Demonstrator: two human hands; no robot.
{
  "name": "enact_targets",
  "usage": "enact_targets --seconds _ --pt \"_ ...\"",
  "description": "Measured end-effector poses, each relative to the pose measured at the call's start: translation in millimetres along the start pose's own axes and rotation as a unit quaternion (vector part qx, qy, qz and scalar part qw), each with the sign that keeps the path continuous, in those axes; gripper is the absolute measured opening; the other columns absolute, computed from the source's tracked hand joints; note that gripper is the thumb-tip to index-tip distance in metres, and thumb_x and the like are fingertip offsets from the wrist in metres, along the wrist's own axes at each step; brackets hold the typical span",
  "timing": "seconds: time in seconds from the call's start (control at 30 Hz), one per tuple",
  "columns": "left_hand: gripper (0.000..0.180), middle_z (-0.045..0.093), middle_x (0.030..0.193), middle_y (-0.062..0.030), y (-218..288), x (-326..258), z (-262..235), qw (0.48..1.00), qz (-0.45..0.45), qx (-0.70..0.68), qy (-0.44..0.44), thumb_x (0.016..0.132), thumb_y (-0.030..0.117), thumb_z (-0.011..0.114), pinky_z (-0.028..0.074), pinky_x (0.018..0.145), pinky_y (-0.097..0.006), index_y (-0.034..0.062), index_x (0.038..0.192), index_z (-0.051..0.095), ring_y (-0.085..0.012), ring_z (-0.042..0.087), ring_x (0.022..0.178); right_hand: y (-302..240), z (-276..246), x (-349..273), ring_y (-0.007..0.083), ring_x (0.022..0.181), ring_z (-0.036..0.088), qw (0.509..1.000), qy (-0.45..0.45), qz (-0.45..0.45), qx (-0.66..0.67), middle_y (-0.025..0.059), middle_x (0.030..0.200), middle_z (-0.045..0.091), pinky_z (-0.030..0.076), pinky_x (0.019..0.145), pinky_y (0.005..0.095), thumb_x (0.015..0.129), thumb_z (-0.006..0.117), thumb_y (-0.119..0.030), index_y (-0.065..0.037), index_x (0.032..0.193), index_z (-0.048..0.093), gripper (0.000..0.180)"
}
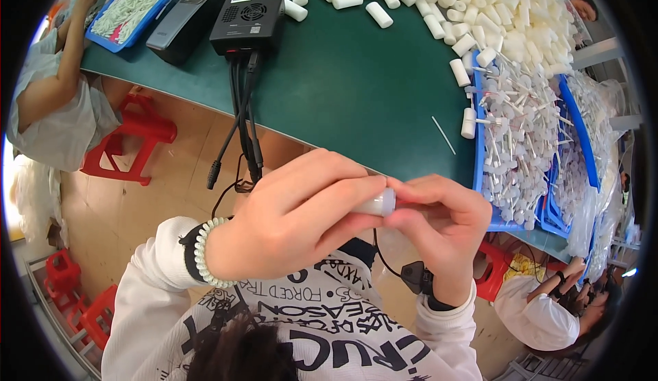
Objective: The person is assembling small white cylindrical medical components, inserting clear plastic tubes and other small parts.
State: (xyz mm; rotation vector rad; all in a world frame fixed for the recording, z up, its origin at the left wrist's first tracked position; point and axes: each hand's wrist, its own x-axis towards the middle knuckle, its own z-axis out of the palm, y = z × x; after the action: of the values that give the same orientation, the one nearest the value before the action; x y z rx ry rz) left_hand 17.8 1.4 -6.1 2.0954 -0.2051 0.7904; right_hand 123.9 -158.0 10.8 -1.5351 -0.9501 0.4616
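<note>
Both hands meet in front of the near edge of the green tabletop. The left hand has its grip clenched around a small white plastic tube, only one end of which shows between the fingers. The right hand pinches at this same end with thumb and fingertips. A blue tray full of small white stick parts stands at the right edge, a heap of white tubes lies at the far right corner, and a black box with cables sits near the far edge
</note>
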Motion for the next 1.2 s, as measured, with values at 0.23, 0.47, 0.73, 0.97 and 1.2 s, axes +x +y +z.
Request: enact_targets --seconds 0.23,0.47,0.73,0.97,1.2 --pt "0.039 0.061 0.088 -0.0118 2 3 -2 0.999 -0.003 0.035 -0.006 0.064 0.002 0.076 0.048 0.059 -0.027 -0.0033 0.101 0.063 -0.0214 0.060 0.071 4 0 2 0.0145 0.078 0.062 0.998 0.052 0.017 0.023 0.0123 0.088 0.065 0.050 0.068 0.0238 0.068 0.072 0.009 0.005 0.092 0.066 0.025" --pt "0.041 0.065 0.087 -0.0147 5 2 -11 0.999 -0.033 -0.025 -0.032 0.067 0.005 0.077 0.049 0.059 -0.028 -0.0047 0.103 0.061 -0.0217 0.062 0.071 10 -2 -2 0.0183 0.081 0.063 0.989 0.048 0.024 0.139 0.0149 0.091 0.064 0.052 0.072 0.0262 0.066 0.072 0.011 0.003 0.090 0.067 0.026" --pt "0.038 0.066 0.090 -0.0167 4 -1 -16 0.996 -0.025 -0.062 -0.054 0.069 0.004 0.076 0.049 0.061 -0.030 -0.0059 0.103 0.061 -0.0231 0.063 0.073 13 2 -3 0.0195 0.080 0.064 0.995 0.027 -0.070 0.068 0.0127 0.087 0.065 0.054 0.080 0.0327 0.065 0.075 0.005 -0.001 0.084 0.070 0.020" --pt "0.034 0.067 0.086 -0.0152 5 -3 -14 0.989 -0.064 -0.111 -0.077 0.069 0.003 0.075 0.048 0.060 -0.028 -0.0054 0.100 0.063 -0.0219 0.063 0.070 14 -3 -7 0.0180 0.077 0.065 0.992 0.006 -0.122 0.008 0.0111 0.086 0.065 0.051 0.088 0.0382 0.066 0.075 0.004 -0.002 0.082 0.070 0.018" --pt "0.034 0.068 0.083 -0.0142 13 -6 -13 0.989 -0.103 -0.085 -0.067 0.068 0.002 0.076 0.046 0.057 -0.026 -0.0044 0.099 0.064 -0.0200 0.062 0.067 16 0 -12 0.0179 0.079 0.065 0.990 0.016 -0.130 0.041 0.0119 0.088 0.065 0.051 0.089 0.0386 0.065 0.075 0.006 -0.001 0.084 0.069 0.021"
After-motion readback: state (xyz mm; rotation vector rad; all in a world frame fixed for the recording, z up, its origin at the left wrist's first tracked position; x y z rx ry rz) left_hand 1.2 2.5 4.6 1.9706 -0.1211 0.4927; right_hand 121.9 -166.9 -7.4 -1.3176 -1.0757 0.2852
